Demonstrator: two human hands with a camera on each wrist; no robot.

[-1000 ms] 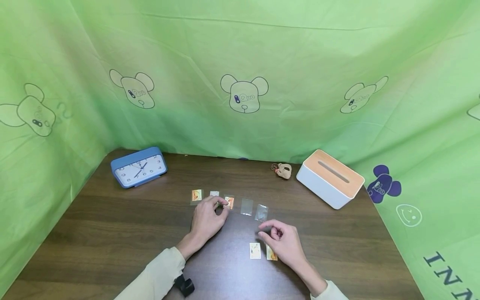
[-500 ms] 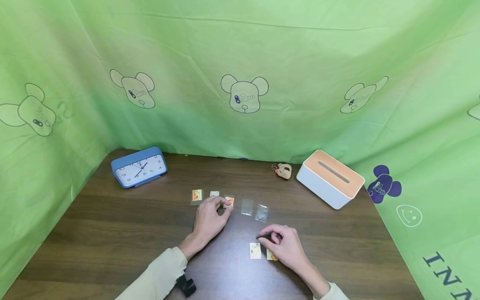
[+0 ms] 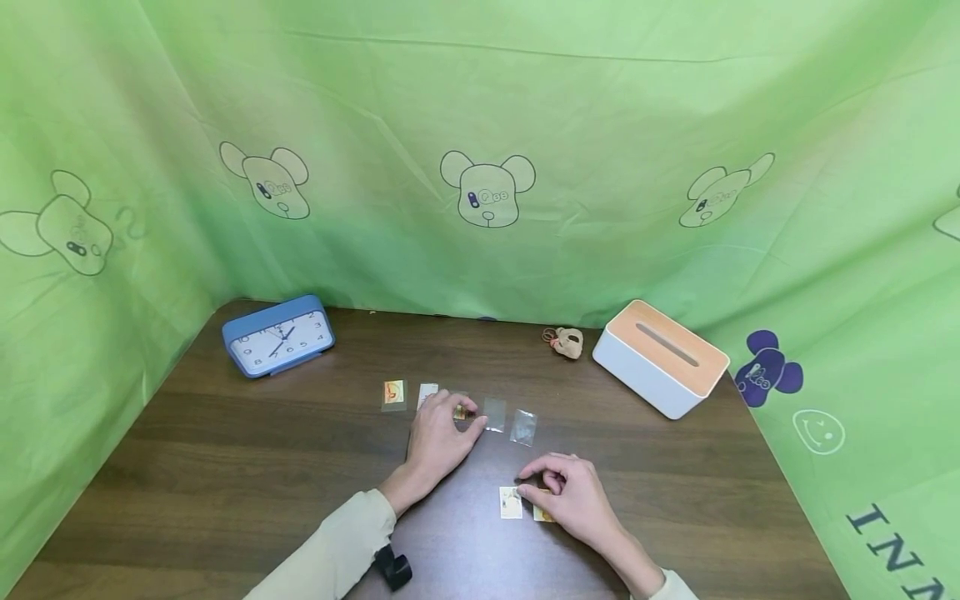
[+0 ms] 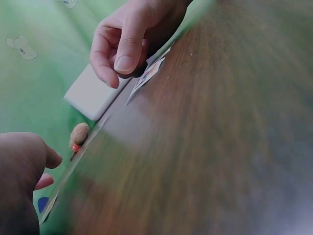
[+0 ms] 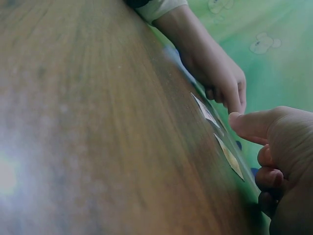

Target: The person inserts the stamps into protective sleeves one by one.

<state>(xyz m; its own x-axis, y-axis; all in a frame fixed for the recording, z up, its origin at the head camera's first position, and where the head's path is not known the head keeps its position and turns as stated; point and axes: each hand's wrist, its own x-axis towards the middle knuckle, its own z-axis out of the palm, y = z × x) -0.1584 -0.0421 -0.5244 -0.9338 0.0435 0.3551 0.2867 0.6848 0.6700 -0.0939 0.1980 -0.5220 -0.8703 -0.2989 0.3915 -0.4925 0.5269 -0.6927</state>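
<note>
My left hand point(image 3: 437, 440) is over the row of small clear sleeves, thumb and index finger apart, with the thumb tip at the near left edge of an empty sleeve point(image 3: 495, 410). Partly under its fingers lies a sleeved picture card point(image 3: 461, 412). Left of that are a whitish card point(image 3: 427, 390) and an orange card in a sleeve point(image 3: 394, 392). Another empty sleeve point(image 3: 524, 427) lies to the right. My right hand point(image 3: 576, 498) hovers with loosely bent fingers and nothing between them, thumb tip overlapping a pale card point(image 3: 510, 505). It partly hides a yellow card point(image 3: 542, 512).
At the back left of the brown table point(image 3: 247, 467) stands a blue clock point(image 3: 279, 335). A white tissue box with a wood-look lid point(image 3: 660, 358) is at the back right, beside a small tan plush keyring point(image 3: 568, 342). A green printed curtain point(image 3: 480, 100) surrounds the table.
My left hand has slid right, from the second and third cards to the nearer empty sleeve. My right hand has dropped slightly toward the pale card.
</note>
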